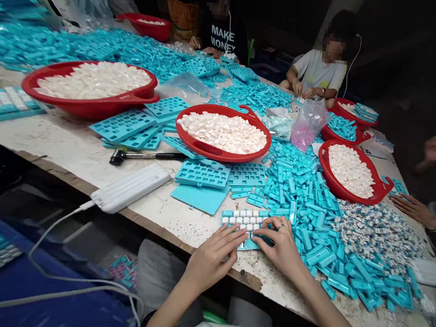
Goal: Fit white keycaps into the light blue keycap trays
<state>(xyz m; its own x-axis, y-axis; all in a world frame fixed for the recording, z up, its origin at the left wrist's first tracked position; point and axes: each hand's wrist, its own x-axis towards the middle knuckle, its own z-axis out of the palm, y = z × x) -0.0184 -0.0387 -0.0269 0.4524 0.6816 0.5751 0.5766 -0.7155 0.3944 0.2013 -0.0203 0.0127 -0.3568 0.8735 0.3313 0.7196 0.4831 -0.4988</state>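
A small turquoise toy keyboard with rows of white keycaps lies near the table's front edge. The fingers of my left hand are stretched out over its front left part, hiding some of it. From the other side my right hand, with a ring on one finger, touches its right part; thumb and fingers are bent but apart. Whether a small keycap sits beneath the fingertips cannot be made out. Beyond the keyboard lie a flat turquoise plate and turquoise key frames.
Heaped turquoise pieces lie beside red basins of white keycaps. There are a mallet, a corded white power strip, small mixed parts and a blue crate. Other people sit around the table, a co-worker's hand at right.
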